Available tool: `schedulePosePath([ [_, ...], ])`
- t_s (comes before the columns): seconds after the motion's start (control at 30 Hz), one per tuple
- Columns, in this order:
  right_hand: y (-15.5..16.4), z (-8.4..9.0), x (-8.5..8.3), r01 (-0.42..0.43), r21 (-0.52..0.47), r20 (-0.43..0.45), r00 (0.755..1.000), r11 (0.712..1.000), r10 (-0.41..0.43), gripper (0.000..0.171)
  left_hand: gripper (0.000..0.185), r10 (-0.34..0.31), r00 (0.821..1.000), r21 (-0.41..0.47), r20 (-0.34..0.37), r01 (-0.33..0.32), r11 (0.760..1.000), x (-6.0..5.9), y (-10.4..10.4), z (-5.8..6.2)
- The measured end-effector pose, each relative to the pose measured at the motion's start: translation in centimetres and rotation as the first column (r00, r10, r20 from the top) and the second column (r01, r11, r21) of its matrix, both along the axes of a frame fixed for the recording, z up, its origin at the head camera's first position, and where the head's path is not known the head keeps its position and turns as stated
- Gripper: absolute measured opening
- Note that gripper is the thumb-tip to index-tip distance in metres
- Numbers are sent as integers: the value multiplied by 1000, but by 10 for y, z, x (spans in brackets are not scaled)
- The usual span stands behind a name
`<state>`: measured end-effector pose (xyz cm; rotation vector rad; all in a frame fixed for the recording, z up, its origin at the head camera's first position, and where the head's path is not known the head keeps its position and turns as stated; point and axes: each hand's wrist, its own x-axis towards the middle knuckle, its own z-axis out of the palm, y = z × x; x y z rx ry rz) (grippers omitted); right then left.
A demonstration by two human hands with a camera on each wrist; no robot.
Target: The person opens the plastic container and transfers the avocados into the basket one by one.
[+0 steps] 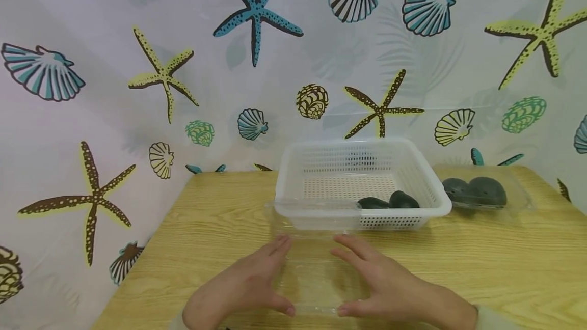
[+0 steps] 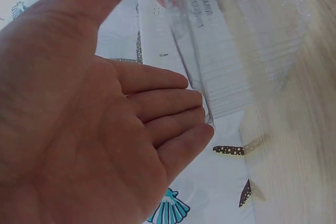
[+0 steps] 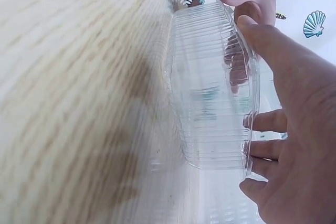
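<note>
A clear plastic clamshell container (image 1: 316, 281) lies on the table between both hands, its hinged lid (image 1: 316, 215) raised at the far side against the front of a white basket. My left hand (image 1: 249, 281) is at the container's left side, with straight fingertips touching the rim in the left wrist view. On the opposite side, my right hand (image 1: 378, 284) rests fingertips along the rim, thumb by the near corner. The right wrist view shows the ribbed clear wall (image 3: 210, 93) beside those fingers. Nothing shows inside the container.
Behind it stands the white perforated basket (image 1: 433, 187), with dark green, avocado-like items (image 1: 403, 200) at its front right. Another clear container (image 1: 520, 192) to the right holds rounded dark green items (image 1: 486, 191). A shell-patterned cloth (image 1: 275, 90) hangs behind the wooden table (image 1: 197, 228).
</note>
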<state>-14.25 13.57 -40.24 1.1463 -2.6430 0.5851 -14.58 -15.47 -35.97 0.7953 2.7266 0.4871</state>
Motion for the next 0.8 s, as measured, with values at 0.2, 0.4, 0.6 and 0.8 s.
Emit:
schedulePosePath([
  [0.2, -12, -1, 0, -1, 6, 12, 1000, 1000, 1, 89, 121, 25, 1000, 3, -6, -25, 1000, 1, -8, -2],
  [0.4, -21, -1, 0, 26, 8, 39, 999, 1000, -26, 92, 121, 45, 999, 6, -11, -45, 999, 1, -13, -3],
  [0.6, -34, -3, 0, 24, 6, -8, 1000, 1000, -24, 91, 124, 72, 997, -6, -22, -73, 997, 2, -19, -2],
  [0.8, -49, -2, 0, 14, 4, 0, 1000, 1000, -14, 91, 128, 118, 993, 4, -5, -118, 993, 6, -27, -1],
])
